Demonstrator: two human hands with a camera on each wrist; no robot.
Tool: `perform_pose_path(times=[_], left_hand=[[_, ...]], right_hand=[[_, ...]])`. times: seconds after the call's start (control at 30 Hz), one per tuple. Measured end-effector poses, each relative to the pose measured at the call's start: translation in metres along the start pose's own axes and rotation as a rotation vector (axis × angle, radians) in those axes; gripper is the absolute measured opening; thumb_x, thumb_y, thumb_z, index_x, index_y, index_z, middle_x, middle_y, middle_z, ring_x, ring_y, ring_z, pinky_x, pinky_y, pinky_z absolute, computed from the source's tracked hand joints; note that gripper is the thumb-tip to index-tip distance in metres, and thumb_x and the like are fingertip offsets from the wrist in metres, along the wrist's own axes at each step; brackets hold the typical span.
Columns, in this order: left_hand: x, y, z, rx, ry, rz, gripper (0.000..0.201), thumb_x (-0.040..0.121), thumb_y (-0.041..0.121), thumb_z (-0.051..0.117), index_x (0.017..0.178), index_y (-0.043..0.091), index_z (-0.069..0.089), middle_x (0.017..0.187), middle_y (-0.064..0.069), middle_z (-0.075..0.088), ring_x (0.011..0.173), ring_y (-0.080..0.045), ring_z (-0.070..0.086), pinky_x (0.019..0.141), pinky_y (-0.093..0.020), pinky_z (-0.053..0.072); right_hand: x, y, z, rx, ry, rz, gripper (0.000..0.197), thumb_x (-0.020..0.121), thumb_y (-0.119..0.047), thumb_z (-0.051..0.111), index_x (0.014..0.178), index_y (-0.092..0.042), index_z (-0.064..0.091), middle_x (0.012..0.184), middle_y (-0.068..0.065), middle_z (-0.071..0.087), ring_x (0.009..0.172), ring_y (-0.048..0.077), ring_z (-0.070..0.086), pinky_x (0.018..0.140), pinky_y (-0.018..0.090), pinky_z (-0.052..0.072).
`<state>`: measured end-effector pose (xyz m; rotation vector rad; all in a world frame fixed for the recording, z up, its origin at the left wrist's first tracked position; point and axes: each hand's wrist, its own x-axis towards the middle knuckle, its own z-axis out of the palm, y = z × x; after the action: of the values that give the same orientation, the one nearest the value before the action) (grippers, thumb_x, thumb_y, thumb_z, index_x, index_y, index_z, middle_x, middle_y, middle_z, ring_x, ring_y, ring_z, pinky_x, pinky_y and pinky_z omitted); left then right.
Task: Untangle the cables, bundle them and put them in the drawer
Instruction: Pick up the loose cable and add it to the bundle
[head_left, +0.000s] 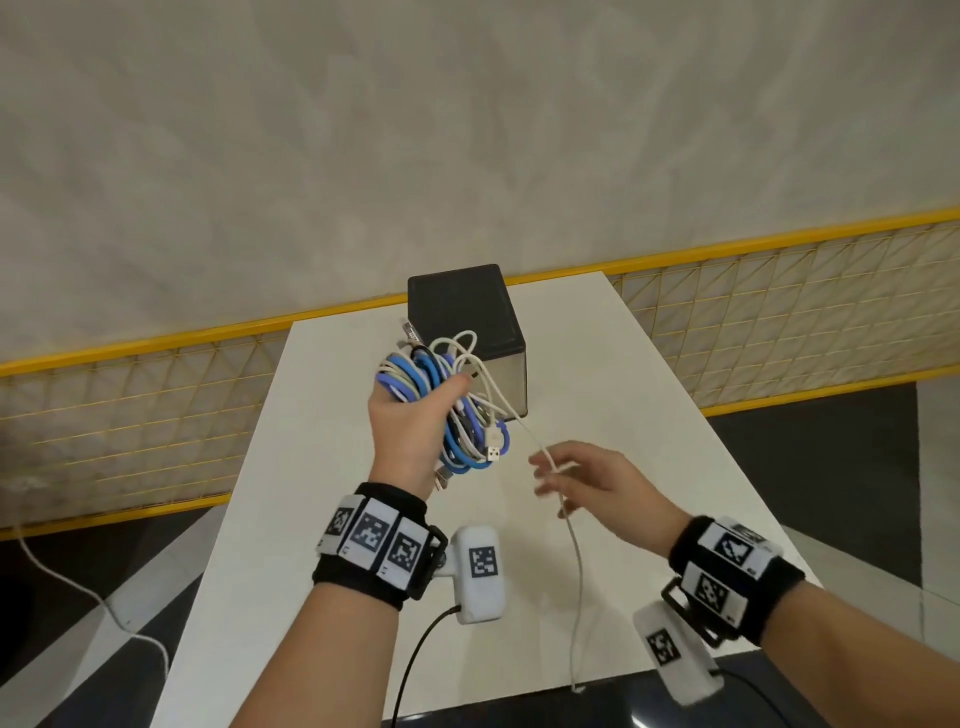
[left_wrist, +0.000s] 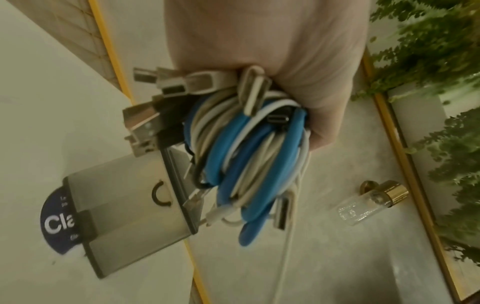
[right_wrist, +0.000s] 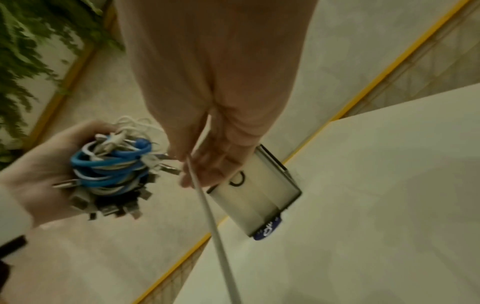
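My left hand (head_left: 410, 426) grips a coiled bundle of blue and white cables (head_left: 415, 376) above the white table (head_left: 623, 389); USB plugs stick out of the bundle (left_wrist: 246, 154). One loose white cable (head_left: 574, 571) runs taut from the bundle to my right hand (head_left: 582, 478). It passes between thumb and outstretched fingers there, then hangs down past the table's near edge (right_wrist: 221, 236). Behind the bundle stands a small black-topped drawer box (head_left: 467, 312). Its pale front with a ring handle (right_wrist: 237, 179) is closed.
A yellow-framed wire mesh fence (head_left: 779, 312) runs behind the table. Another white cord (head_left: 78, 587) lies on the floor at the left. Green foliage (left_wrist: 428, 41) and a glass bottle with a gold cap (left_wrist: 371, 203) appear in the left wrist view.
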<state>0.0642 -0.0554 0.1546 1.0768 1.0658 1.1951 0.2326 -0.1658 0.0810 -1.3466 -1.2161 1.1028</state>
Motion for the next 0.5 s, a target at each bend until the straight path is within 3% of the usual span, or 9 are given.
perform_pose_path(times=[0.07, 0.13, 0.2, 0.37, 0.43, 0.5], left_hand=[[0.002, 0.002, -0.007, 0.024, -0.003, 0.023, 0.029, 0.076, 0.001, 0.079, 0.093, 0.017, 0.062, 0.085, -0.001, 0.071, 0.071, -0.011, 0.071, 0.064, -0.027, 0.059], [0.001, 0.001, -0.012, 0.071, -0.038, 0.053, 0.030, 0.077, 0.000, 0.079, 0.098, 0.012, 0.061, 0.085, -0.003, 0.069, 0.067, -0.006, 0.070, 0.059, -0.020, 0.056], [-0.003, -0.004, -0.012, 0.128, -0.068, 0.074, 0.034, 0.076, -0.001, 0.080, 0.102, 0.009, 0.060, 0.085, -0.004, 0.068, 0.066, -0.004, 0.069, 0.059, -0.018, 0.055], [-0.021, -0.019, 0.003, 0.179, -0.149, 0.062, 0.036, 0.073, 0.000, 0.083, 0.102, 0.007, 0.061, 0.093, -0.017, 0.071, 0.084, -0.026, 0.073, 0.076, -0.038, 0.061], [-0.028, -0.022, 0.009, 0.175, -0.180, 0.059, 0.035, 0.073, -0.001, 0.082, 0.098, 0.011, 0.061, 0.091, -0.015, 0.071, 0.083, -0.025, 0.072, 0.076, -0.037, 0.062], [-0.031, -0.023, 0.011, 0.167, -0.209, 0.051, 0.035, 0.074, -0.003, 0.080, 0.098, 0.013, 0.059, 0.086, -0.009, 0.070, 0.077, -0.017, 0.071, 0.071, -0.030, 0.061]], right_hand=[[-0.005, 0.005, -0.005, 0.045, 0.121, -0.017, 0.021, 0.095, 0.001, 0.050, 0.103, -0.009, 0.067, 0.077, 0.003, 0.065, 0.064, 0.014, 0.060, 0.064, 0.029, 0.051], [-0.005, 0.000, -0.013, 0.075, 0.302, -0.066, 0.023, 0.095, -0.001, 0.052, 0.104, -0.011, 0.070, 0.073, 0.011, 0.061, 0.057, 0.013, 0.050, 0.060, 0.025, 0.047], [0.002, -0.011, -0.016, 0.048, 0.389, -0.109, 0.024, 0.095, -0.007, 0.053, 0.112, -0.015, 0.069, 0.074, 0.007, 0.055, 0.056, 0.010, 0.044, 0.057, 0.021, 0.043], [0.018, -0.032, 0.002, -0.288, 0.265, -0.267, 0.028, 0.096, -0.007, 0.051, 0.120, -0.012, 0.065, 0.084, 0.003, 0.053, 0.056, 0.005, 0.047, 0.056, 0.019, 0.045], [0.019, -0.033, 0.012, -0.502, 0.171, -0.313, 0.024, 0.096, -0.005, 0.049, 0.112, -0.009, 0.066, 0.081, -0.010, 0.047, 0.063, 0.002, 0.047, 0.063, 0.013, 0.040], [0.018, -0.032, 0.016, -0.633, 0.112, -0.330, 0.020, 0.094, -0.002, 0.047, 0.100, -0.006, 0.066, 0.081, -0.011, 0.043, 0.069, 0.001, 0.045, 0.068, 0.012, 0.035]])
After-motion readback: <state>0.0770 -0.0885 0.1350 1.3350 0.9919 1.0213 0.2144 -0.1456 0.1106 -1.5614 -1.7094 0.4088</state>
